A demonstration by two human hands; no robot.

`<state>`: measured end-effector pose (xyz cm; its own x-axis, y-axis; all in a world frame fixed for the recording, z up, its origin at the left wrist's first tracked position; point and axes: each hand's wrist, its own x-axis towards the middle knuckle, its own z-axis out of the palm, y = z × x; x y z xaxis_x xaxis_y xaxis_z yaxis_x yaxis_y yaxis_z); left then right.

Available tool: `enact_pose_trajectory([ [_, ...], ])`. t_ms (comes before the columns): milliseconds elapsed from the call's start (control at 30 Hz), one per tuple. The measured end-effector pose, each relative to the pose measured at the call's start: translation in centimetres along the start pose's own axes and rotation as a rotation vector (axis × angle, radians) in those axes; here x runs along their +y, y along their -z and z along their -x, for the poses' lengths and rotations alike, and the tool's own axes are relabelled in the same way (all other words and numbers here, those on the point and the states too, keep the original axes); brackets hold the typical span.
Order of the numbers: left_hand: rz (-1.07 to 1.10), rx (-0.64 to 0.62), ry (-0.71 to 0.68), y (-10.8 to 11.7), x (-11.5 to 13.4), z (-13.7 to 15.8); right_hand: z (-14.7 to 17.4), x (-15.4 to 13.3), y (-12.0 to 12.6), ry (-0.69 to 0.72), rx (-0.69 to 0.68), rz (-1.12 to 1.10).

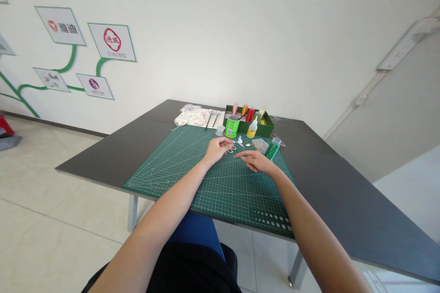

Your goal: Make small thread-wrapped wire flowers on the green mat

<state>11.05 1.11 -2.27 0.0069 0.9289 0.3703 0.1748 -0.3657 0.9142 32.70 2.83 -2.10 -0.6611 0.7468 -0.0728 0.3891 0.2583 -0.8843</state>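
My left hand [218, 150] is above the green cutting mat [220, 183], its thumb and fingertips pinched together on something too small to make out. Beside those fingertips lie the pale looped handles of a pair of scissors [233, 148], partly covered by the hand. My right hand [256, 161] is a little to the right, index finger stretched toward the left and the others loosely bent, with nothing visible in it. Just beyond the hands lie a small white-and-silver piece [240, 141] and a clear flat case [260, 145]. A green glitter tube [272, 149] stands tilted behind my right hand.
A green can [232, 127], a glue bottle [252, 128] and a small white spool [220, 130] stand at the mat's back. Behind them is a dark green box [269, 130] of coloured tubes. Thin sticks lie on a white cloth [195, 119] on the dark table [127, 151].
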Motion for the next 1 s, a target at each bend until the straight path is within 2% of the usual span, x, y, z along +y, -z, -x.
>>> enact_pose_trajectory([
  [500, -0.151, 0.085, 0.031, 0.2, 0.0, 0.0, 0.5, -0.5, -0.2, 0.039, -0.165, -0.112],
  [833, -0.238, 0.101, -0.008, 0.3, -0.2, 0.0, 1.0, -1.3, -0.3, 0.025, -0.243, -0.135],
  [1000, -0.317, 0.079, -0.049, 0.3, -0.2, 0.0, 1.1, -1.5, -0.3, 0.049, -0.237, -0.172],
])
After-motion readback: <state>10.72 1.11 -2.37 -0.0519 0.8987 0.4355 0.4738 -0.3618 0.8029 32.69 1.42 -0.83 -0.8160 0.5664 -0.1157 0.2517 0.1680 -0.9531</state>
